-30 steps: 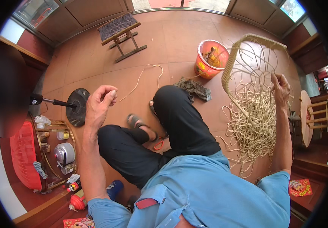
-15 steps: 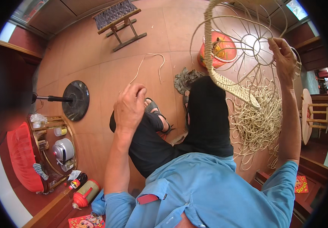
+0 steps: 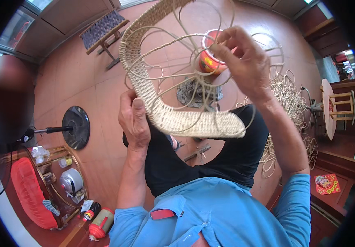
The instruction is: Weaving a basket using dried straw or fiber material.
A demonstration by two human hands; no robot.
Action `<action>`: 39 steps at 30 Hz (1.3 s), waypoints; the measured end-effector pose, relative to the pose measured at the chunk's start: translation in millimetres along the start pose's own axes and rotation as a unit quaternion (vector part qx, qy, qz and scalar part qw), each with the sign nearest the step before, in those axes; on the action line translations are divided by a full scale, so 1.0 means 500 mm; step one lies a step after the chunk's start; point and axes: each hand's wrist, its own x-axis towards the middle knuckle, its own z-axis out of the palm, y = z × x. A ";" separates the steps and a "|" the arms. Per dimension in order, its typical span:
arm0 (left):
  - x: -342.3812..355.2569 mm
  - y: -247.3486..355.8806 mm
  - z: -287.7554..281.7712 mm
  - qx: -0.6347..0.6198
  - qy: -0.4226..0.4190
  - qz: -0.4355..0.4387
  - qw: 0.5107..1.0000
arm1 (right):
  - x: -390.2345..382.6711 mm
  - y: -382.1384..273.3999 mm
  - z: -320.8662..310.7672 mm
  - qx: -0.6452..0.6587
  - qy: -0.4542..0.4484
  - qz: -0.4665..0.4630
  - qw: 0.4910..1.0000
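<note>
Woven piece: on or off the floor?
Off: the woven piece hides part of the black trousers, with left hand and right hand at it.

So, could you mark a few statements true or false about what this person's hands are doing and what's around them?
1. The right hand holds the woven piece. True.
2. The left hand is far from the woven piece. False: the left hand is right at its edge.
3. The bucket is blue. False: the bucket is red.
4. The silver kettle is on the person's left. True.
5. The tangled cord heap lies on the person's left. False: the tangled cord heap lies on the right.
</note>
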 end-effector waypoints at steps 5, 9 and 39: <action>-0.016 0.013 0.013 0.129 0.005 -0.022 0.991 | -0.084 0.043 0.010 -0.027 0.020 0.082 0.996; -0.083 0.029 0.004 0.354 -0.098 0.005 0.930 | -0.183 0.101 0.025 -0.037 0.010 0.050 0.998; -0.168 0.116 0.255 -0.124 -0.226 -0.128 0.958 | -0.242 0.149 -0.006 -0.071 -0.022 -0.029 0.997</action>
